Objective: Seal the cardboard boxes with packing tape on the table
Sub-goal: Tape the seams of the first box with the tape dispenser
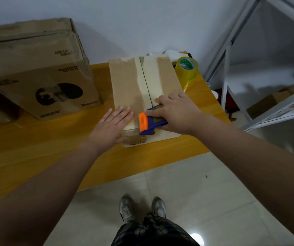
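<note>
Both working: left hand [113, 123] flat on brown cardboard box [125, 82], right hand [176, 112] gripping blue-and-orange plastic tape dispenser [150, 121]; skewed pull could miss seam [147, 86].

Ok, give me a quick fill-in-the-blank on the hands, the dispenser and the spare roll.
1. The right hand grips the blue and ____ tape dispenser at the small box's near end.
2. The left hand lies flat on that box, to the ____ of the dispenser.
3. The spare tape roll stands on the table to the box's ____.
Missing words: orange; left; right.
</note>
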{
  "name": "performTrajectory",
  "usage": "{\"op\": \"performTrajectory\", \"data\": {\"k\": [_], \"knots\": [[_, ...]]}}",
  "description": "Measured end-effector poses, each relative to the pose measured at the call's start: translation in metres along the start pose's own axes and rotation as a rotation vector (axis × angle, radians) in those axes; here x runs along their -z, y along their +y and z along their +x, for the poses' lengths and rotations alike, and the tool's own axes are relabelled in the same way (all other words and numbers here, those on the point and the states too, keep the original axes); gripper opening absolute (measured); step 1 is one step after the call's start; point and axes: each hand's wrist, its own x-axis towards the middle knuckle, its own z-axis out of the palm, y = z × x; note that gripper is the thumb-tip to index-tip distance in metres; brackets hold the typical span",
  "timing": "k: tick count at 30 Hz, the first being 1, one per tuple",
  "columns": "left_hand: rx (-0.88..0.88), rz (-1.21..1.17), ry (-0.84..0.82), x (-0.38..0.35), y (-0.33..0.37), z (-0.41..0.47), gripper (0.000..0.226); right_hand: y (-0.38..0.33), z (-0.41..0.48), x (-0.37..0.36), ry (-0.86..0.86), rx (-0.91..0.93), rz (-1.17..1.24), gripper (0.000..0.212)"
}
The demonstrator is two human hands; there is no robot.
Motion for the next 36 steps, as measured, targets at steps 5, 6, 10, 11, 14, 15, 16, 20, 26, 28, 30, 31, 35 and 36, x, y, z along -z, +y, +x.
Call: {"op": "performTrajectory", "data": {"k": [5, 6, 10, 11, 14, 15, 16, 20, 26, 28, 30, 31, 35, 36], "knots": [[-0.140, 0.039, 0.105, -0.009, -0.003, -0.003, 0.069, -0.001, -0.002, -0.001, 0.010, -0.007, -0.007, 0.061], [-0.159, 0.047, 0.119, -0.012, -0.001, -0.004, 0.075, -0.002, -0.003, -0.002, 0.015, -0.009, -0.015, 0.061], [-0.174, 0.051, 0.190, -0.016, 0.001, -0.007, 0.085, -0.002, -0.004, -0.005, 0.018, -0.014, -0.022, 0.062], [-0.172, 0.081, 0.186, -0.013, 0.001, -0.008, 0.080, -0.002, -0.004, -0.005, 0.020, -0.013, -0.024, 0.062], [-0.151, 0.201, 0.096, 0.003, 0.009, -0.013, 0.057, -0.002, -0.003, -0.003, 0.023, -0.006, -0.041, 0.062], [-0.097, 0.232, 0.021, 0.006, 0.019, -0.014, 0.060, -0.002, -0.002, -0.003, 0.017, -0.005, -0.043, 0.063], [-0.030, 0.258, -0.031, 0.005, 0.030, -0.017, 0.064, -0.002, -0.002, -0.003, 0.007, 0.001, -0.049, 0.063], [0.238, 0.219, -0.101, 0.006, 0.069, -0.018, 0.077, -0.004, -0.007, -0.001, -0.012, 0.043, -0.127, 0.072], [0.279, 0.230, -0.062, 0.011, 0.071, -0.017, 0.066, -0.005, -0.015, 0.008, 0.039, 0.099, -0.153, 0.071], [0.287, 0.215, -0.052, 0.011, 0.072, -0.017, 0.066, 0.015, -0.029, 0.008, 0.051, 0.087, -0.101, 0.068], [0.298, 0.191, -0.065, 0.014, 0.073, -0.015, 0.066, 0.043, -0.047, 0.003, 0.049, 0.019, -0.045, 0.067], [0.305, 0.189, -0.071, 0.014, 0.073, -0.015, 0.067, 0.054, -0.055, -0.002, 0.046, -0.027, -0.023, 0.067], [0.327, 0.187, -0.086, 0.013, 0.073, -0.014, 0.069, 0.058, -0.054, -0.014, 0.006, -0.042, -0.051, 0.068], [0.322, 0.192, -0.082, 0.014, 0.073, -0.015, 0.068, 0.057, -0.051, -0.013, 0.003, -0.028, -0.060, 0.070]]}}
